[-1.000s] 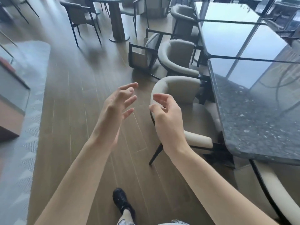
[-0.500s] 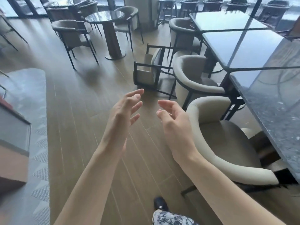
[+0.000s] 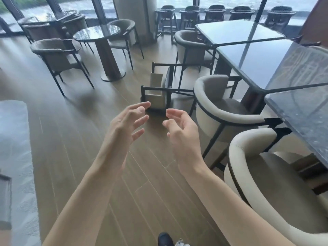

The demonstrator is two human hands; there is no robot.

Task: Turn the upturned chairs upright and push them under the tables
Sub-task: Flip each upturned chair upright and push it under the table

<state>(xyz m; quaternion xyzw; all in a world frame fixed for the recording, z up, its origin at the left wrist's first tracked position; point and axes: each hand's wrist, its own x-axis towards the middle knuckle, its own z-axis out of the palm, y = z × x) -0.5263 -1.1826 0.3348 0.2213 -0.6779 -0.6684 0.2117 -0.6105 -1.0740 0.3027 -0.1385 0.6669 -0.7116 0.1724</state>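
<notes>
Ahead, an overturned chair [image 3: 159, 89] lies on its side on the wood floor [image 3: 71, 139], black legs pointing right toward the dark tabletop [image 3: 262, 55], just beside an upright cream chair [image 3: 218, 103] at the table's edge. Open floor stretches left toward a round table [image 3: 96, 33]. The left hand [image 3: 124, 125] and right hand [image 3: 181, 132] hover before it, fingers spread loosely, gripping nothing.

left hand [image 3: 124, 128]: fingers loosely spread, empty | right hand [image 3: 182, 132]: fingers relaxed, empty
</notes>
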